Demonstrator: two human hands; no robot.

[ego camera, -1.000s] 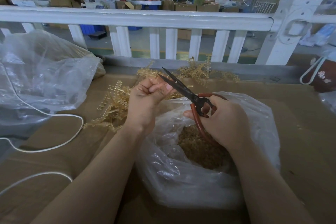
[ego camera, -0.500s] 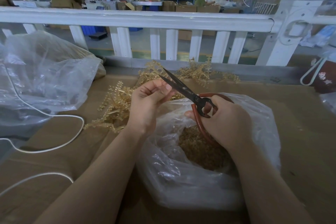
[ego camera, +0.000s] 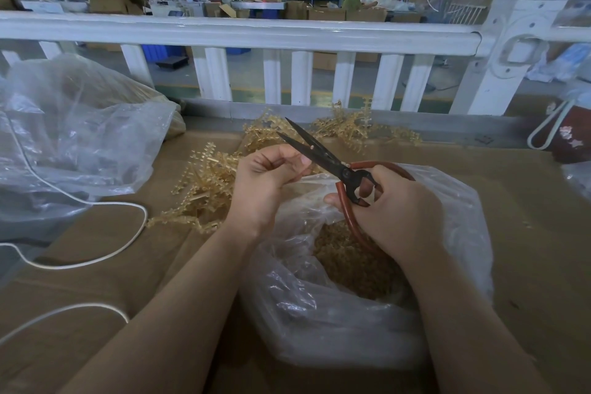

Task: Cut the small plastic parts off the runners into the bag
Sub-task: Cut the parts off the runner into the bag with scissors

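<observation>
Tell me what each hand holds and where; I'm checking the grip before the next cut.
The right hand grips the scissors by their red handle loops. The left hand is curled as if pinching something at the blades, but what it holds cannot be told.

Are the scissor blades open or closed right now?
Open: the black blades of the red-handled scissors spread apart in a V toward their tips.

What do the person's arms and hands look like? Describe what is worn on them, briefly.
Both forearms are bare right down to the frame edge: no sleeves show. The left hand and right hand wear no gloves, and no rings, watch, bracelets or markings are visible.
</observation>
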